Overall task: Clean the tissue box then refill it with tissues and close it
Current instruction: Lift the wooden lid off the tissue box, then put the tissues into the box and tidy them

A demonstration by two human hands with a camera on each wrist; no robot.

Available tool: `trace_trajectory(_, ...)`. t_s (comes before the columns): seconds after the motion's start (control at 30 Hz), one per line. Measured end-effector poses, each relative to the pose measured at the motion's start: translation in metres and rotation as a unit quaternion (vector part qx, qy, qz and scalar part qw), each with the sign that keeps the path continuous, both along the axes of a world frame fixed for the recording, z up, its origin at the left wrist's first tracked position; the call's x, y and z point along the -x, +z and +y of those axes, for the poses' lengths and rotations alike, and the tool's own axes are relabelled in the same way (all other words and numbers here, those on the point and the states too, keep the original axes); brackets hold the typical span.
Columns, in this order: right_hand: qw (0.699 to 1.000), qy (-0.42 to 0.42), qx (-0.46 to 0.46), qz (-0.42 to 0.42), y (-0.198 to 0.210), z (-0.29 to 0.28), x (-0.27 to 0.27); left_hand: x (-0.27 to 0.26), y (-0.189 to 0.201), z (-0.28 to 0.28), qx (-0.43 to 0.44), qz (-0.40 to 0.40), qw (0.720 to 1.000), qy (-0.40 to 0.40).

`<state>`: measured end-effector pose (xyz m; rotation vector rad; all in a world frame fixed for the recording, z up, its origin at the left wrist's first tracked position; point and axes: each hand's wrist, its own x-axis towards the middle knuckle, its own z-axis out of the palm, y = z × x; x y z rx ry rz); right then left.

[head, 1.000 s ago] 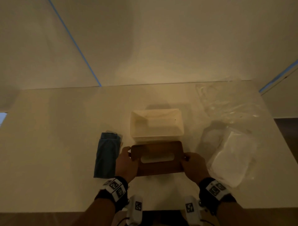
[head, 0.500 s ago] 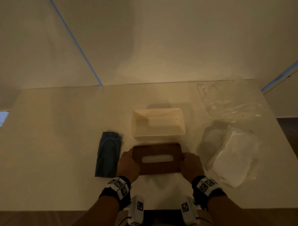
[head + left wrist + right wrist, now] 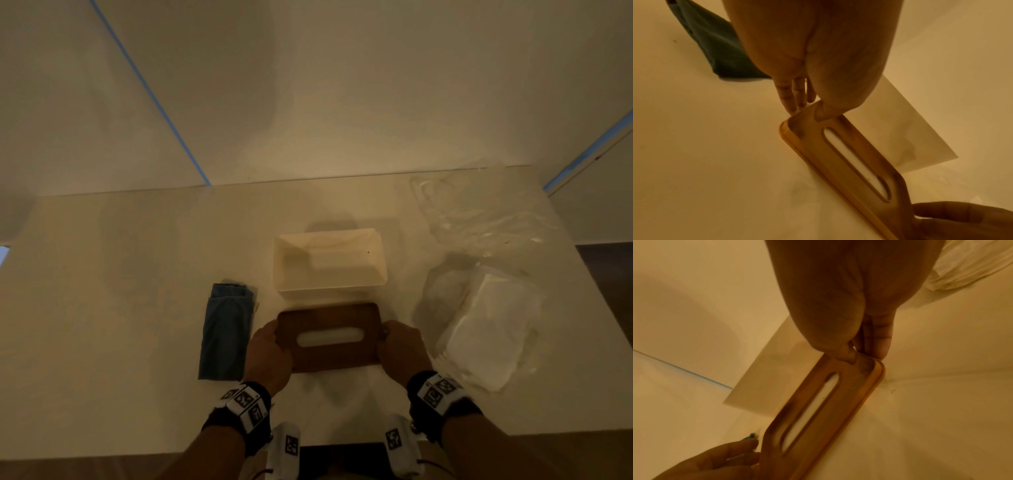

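Observation:
A brown wooden lid (image 3: 329, 337) with a long oval slot lies just in front of the open white tissue box (image 3: 329, 263), which looks empty. My left hand (image 3: 269, 354) pinches the lid's left end, thumb on top (image 3: 824, 112), fingers underneath. My right hand (image 3: 400, 353) pinches its right end the same way (image 3: 851, 356). In both wrist views the lid (image 3: 849, 162) (image 3: 818, 410) sits low over the white table. A pack of white tissues (image 3: 486, 329) in clear wrap lies to the right. A folded blue cloth (image 3: 226, 332) lies to the left.
Crumpled clear plastic (image 3: 479, 212) lies at the table's back right. The white table (image 3: 102, 308) ends at a wall behind and at a front edge near my wrists. Blue tape lines run along the wall.
Both hands have drawn the lid toward me and lowered it, away from the box's front rim. The box, cloth and tissue pack have not moved.

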<state>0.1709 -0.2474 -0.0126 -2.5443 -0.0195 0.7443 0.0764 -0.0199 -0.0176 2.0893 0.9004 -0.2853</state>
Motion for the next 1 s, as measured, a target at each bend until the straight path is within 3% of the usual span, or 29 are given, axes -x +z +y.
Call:
trace_trajectory(0.1, 1.000, -0.012, -0.024, -0.009, 0.015, -0.002, 0.002, 0.000, 0.004, -0.005, -0.053, -0.014, 0.998, -0.009)
trace_trajectory(0.27, 0.992, -0.052, -0.078, -0.083, 0.051, -0.020, -0.002, -0.010, 0.022, -0.026, -0.012, -0.063, 0.996, -0.063)
trace_trajectory(0.47, 0.959, -0.230, -0.092, -0.141, 0.074, -0.085, -0.018, -0.038, 0.048, -0.073, 0.029, -0.130, 0.979, -0.152)
trace_trajectory(0.67, 0.935, -0.337, -0.023, -0.105, 0.064, -0.158, -0.024, -0.087, 0.068, -0.132, 0.053, -0.109, 0.956, -0.268)
trace_trajectory(1.0, 0.941, -0.337, -0.007, -0.036, 0.034, -0.188, -0.046, -0.148, 0.038, -0.215, 0.025, -0.016, 0.937, -0.348)
